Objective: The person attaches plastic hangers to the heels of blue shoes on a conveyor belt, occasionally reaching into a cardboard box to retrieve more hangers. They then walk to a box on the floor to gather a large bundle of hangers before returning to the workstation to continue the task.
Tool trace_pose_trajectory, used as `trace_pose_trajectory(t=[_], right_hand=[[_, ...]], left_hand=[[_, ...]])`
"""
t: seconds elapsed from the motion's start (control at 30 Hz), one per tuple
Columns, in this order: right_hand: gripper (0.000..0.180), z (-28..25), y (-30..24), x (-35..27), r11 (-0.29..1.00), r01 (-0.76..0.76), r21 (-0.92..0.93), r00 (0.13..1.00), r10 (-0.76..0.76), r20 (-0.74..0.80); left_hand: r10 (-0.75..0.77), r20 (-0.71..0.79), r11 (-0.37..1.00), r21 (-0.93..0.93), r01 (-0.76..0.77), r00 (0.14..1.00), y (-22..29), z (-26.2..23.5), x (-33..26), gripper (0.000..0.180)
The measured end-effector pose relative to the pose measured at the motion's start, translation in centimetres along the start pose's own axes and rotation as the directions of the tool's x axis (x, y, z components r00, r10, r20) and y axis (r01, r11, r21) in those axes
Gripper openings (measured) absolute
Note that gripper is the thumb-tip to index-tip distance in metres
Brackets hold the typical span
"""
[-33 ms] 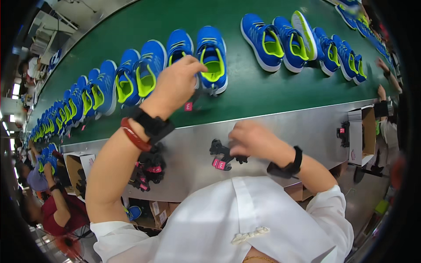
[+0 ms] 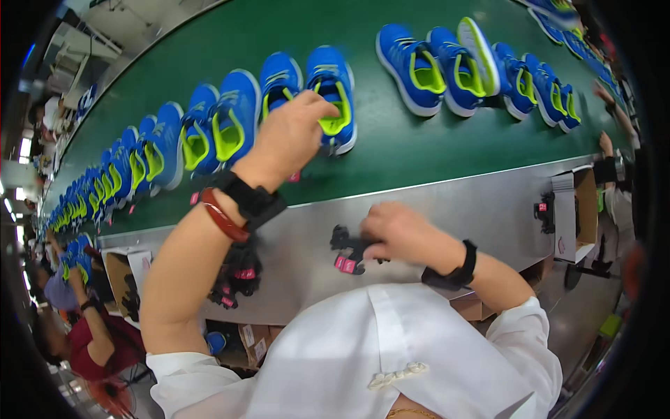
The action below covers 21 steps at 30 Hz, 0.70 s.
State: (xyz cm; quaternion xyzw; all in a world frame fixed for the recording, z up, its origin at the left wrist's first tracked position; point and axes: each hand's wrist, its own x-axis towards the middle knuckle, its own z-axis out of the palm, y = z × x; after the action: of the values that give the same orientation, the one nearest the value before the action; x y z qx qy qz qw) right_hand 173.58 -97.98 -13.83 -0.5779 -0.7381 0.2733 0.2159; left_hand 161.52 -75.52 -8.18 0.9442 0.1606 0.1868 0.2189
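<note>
Two blue shoes with lime linings lie nearest my left hand [image 2: 292, 134], which reaches over the heel of the front-right shoe [image 2: 331, 73]. Its fingers are bent together, and what they hold is hidden behind the hand. A small pink tag [image 2: 294, 177] peeks out just below my left wrist. Over the metal ledge, my right hand [image 2: 401, 232] curls its slightly blurred fingers at a black plastic piece [image 2: 357, 248]. A pink tag [image 2: 345, 265] is on the black plastic beside it.
A long row of blue shoes [image 2: 164, 143] runs left along the green belt [image 2: 412, 150]; more shoes [image 2: 457, 70] are right. Black plastic pieces [image 2: 237, 276] with pink tags pile on the metal ledge [image 2: 460, 216]. Cardboard boxes [image 2: 567, 216] stand at both ends. Co-workers sit left and right.
The shoes appear slightly farther left. My right hand has shifted a little left over the black plastic piece. More of the pink tag below my left hand is covered.
</note>
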Motion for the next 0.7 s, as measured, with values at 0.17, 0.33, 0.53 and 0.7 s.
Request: trace_pose_trajectory(t=[0.17, 0.33, 0.53, 0.7], right_hand=[[0.029, 2.7, -0.2, -1.9, 0.997, -0.046, -0.057, 0.999, 0.047, 0.020], [0.024, 2.7, 0.5, -2.9, 0.988, -0.104, 0.117, 0.993, 0.110, -0.049], [0.015, -1.0, 3.8, -4.2, 0.736, -0.230, 0.637, 0.948, 0.318, -0.026], [0.029, -6.0, 8.8, -4.7, 0.443, -0.100, 0.891, 0.621, 0.727, -0.292]], left_hand=[[0.051, 0.059, 0.998, -0.041, -0.048, 0.997, 3.5, 7.3, 5.3, 0.033], [0.028, 0.102, 1.000, -0.004, -0.028, 0.994, 4.3, 12.7, 9.7, 0.051], [-0.003, 0.032, 0.993, -0.121, 0.007, 0.999, 2.2, 15.1, 11.9, 0.017], [0.113, 0.083, 0.990, -0.094, -0.105, 0.990, 2.6, 14.3, 10.3, 0.016]])
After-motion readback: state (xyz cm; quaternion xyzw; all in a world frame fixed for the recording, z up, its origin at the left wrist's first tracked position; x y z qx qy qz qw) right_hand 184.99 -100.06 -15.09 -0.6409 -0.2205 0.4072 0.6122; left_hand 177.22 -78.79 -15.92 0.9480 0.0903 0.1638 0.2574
